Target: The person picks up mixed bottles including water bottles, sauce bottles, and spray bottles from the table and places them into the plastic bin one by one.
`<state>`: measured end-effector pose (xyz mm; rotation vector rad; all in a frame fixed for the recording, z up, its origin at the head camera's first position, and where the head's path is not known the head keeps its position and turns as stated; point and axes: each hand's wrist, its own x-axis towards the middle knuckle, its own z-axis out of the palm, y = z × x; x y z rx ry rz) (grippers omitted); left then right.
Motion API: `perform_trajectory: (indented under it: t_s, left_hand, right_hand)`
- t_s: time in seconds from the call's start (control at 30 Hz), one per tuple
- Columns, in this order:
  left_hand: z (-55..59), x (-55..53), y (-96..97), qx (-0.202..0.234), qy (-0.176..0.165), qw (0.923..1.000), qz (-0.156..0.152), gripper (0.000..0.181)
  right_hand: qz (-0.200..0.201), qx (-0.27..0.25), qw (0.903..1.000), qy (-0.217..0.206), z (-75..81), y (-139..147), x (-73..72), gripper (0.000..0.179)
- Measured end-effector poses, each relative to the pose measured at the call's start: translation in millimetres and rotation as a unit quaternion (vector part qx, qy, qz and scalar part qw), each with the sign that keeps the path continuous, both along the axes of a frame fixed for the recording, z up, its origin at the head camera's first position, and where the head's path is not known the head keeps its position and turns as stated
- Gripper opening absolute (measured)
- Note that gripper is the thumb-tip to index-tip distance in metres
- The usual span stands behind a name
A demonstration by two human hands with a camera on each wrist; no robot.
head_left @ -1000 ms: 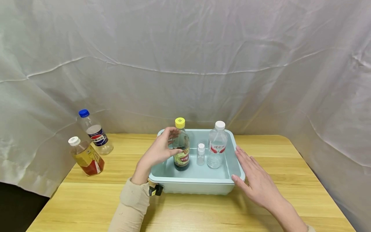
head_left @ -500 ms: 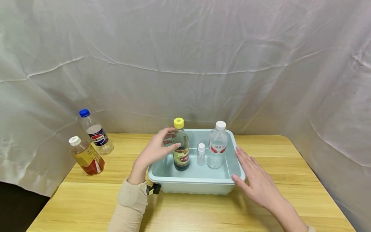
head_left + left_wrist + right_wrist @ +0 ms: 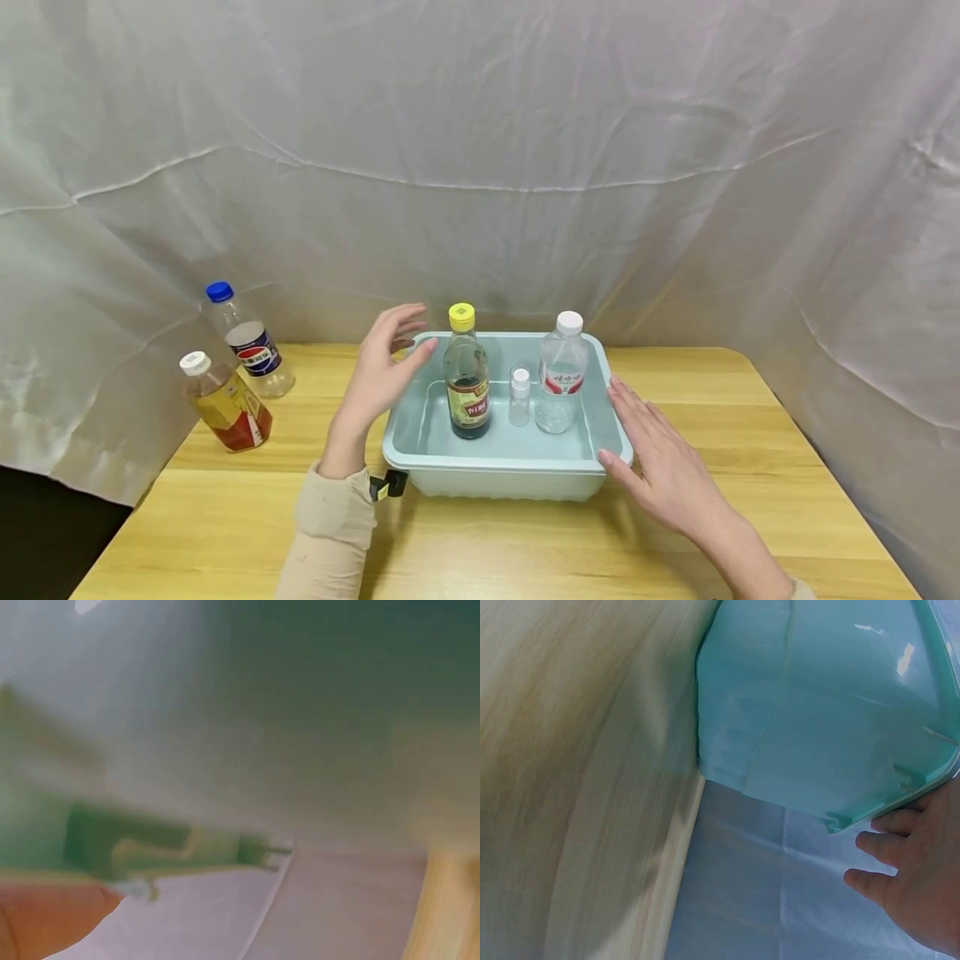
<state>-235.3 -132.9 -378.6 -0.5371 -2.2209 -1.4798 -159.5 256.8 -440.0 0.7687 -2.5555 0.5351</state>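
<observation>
In the head view a pale blue plastic basin (image 3: 510, 467) sits on the wooden table. Three bottles stand upright in it: a dark sauce bottle (image 3: 468, 392) with a yellow cap, a small clear vial (image 3: 520, 400) with a white cap, and a clear water bottle (image 3: 561, 379). My left hand (image 3: 378, 371) is over the basin's left rim, fingers spread and slightly bent, apart from the sauce bottle and holding nothing. My right hand (image 3: 667, 458) rests with extended fingers at the basin's right rim. Up close, the left wrist view is mostly blurred by the basin wall (image 3: 300, 735).
Left on the table stand a cola bottle (image 3: 255, 350) with a blue cap and a white-capped bottle (image 3: 228, 408) of reddish drink. A grey cloth (image 3: 480, 167) hangs behind the table (image 3: 480, 550).
My left hand has let go of the sauce bottle's side and drawn back left and slightly up. The bottle stays upright in the basin. My right hand has barely moved.
</observation>
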Motion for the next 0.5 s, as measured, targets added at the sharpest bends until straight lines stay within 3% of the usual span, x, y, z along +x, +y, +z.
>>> perform_trajectory:
  t_s: [0.2, 0.33, 0.5]
  left_hand:
    - [3.9, 4.8, -13.0, 0.028, 0.068, 0.9925, 0.097, 0.05]
    - [4.8, 9.2, -21.0, 0.038, 0.106, 0.9798, 0.165, 0.05]
    - [4.9, 13.5, -29.4, 0.063, 0.145, 0.9608, 0.228, 0.047]
  right_hand:
    - [0.006, 0.0, 1.0, 0.001, 0.4, -2, -1.3, 0.079]
    - [0.004, -0.002, 1.0, 0.002, 0.5, -3, -0.5, 0.079]
    - [0.006, -0.003, 0.9999, 0.01, 1.1, -1, 1.0, 0.079]
